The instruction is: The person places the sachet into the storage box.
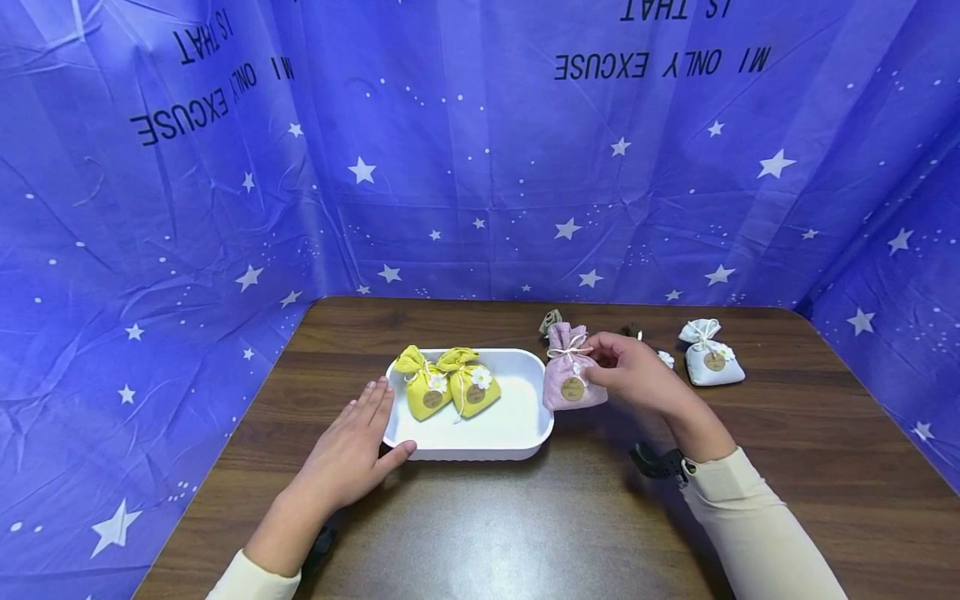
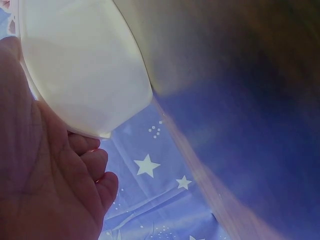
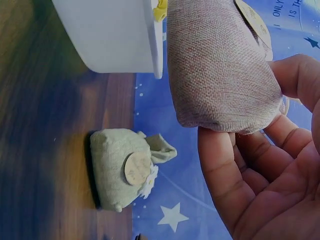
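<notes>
My right hand (image 1: 630, 371) pinches a pink drawstring pouch (image 1: 564, 375) between thumb and fingers, beside the right end of a white tray (image 1: 480, 454). The pouch has a cord bow and a round brown label; its coarse weave shows in the right wrist view. Two yellow pouches (image 1: 426, 396) with white flowers and round labels lie side by side in the tray's left half. My left hand (image 1: 352, 450) rests against the tray's left end, fingers straight. In the left wrist view, its fingertips are partly hidden behind the tray (image 2: 85, 60).
A white pouch (image 1: 712, 362) stands at the right on the brown wooden table (image 1: 480, 525). A brownish pouch (image 1: 551, 319) is mostly hidden behind the pink one. My right hand covers most of a dark pouch. Blue star-printed cloth (image 1: 480, 208) hangs behind and at both sides.
</notes>
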`<state>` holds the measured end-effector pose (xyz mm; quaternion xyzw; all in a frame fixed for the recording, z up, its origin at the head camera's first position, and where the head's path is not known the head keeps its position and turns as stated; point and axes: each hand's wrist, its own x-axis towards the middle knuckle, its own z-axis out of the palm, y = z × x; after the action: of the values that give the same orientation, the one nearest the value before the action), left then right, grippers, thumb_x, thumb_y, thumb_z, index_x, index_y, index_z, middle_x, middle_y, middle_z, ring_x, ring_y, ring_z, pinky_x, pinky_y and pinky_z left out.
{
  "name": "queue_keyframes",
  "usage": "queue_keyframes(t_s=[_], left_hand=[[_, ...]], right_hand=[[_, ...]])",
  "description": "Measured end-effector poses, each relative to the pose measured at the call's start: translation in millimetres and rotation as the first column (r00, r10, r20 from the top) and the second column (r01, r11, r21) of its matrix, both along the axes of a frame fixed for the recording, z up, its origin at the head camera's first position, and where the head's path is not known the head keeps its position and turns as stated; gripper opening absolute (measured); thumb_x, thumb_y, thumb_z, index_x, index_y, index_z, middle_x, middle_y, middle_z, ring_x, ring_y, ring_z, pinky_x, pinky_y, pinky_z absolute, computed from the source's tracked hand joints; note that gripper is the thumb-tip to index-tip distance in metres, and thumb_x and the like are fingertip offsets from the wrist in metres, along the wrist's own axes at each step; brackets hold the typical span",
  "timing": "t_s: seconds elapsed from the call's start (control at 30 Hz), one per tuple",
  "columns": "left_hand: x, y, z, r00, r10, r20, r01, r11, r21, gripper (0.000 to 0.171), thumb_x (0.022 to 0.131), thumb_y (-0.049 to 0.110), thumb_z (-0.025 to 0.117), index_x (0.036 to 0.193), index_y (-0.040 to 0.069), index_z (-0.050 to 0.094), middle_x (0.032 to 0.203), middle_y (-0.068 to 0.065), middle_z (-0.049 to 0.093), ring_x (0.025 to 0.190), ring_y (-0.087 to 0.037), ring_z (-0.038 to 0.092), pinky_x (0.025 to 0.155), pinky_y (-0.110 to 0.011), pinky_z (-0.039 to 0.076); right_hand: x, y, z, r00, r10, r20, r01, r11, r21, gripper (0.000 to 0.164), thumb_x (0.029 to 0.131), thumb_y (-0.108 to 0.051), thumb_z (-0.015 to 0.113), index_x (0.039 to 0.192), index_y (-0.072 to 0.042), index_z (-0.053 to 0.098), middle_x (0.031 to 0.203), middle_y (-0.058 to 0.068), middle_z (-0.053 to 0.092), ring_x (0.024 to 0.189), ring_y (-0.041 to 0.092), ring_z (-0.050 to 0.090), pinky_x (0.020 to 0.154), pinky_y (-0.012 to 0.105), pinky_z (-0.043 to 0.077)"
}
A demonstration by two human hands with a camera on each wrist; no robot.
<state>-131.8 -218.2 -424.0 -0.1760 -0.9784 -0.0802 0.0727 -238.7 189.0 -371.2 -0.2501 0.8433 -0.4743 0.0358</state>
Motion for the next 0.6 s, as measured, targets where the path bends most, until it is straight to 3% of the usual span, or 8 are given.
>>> queue_keyframes(t_s=[0.6], left_hand=[[-0.2,-1.1,-0.3,1.0,-0.003,-0.001,0.003,1.0,0.0,0.086,0.099,0.059,0.047,0.151,-0.008,0.031,0.159,-0.023,0.025,0.147,-0.037,0.023,0.116,-0.053,0.027]], right_hand=[[-12.9,-24.4,-0.3,0.999,0.038,0.015,-0.038,0.999,-0.001,0.018,0.085,0.002,0.068,0.103,0.002,0.066,0.086,0.007,0.069,0.076,0.013,0.061,0.063,0.023,0.051]])
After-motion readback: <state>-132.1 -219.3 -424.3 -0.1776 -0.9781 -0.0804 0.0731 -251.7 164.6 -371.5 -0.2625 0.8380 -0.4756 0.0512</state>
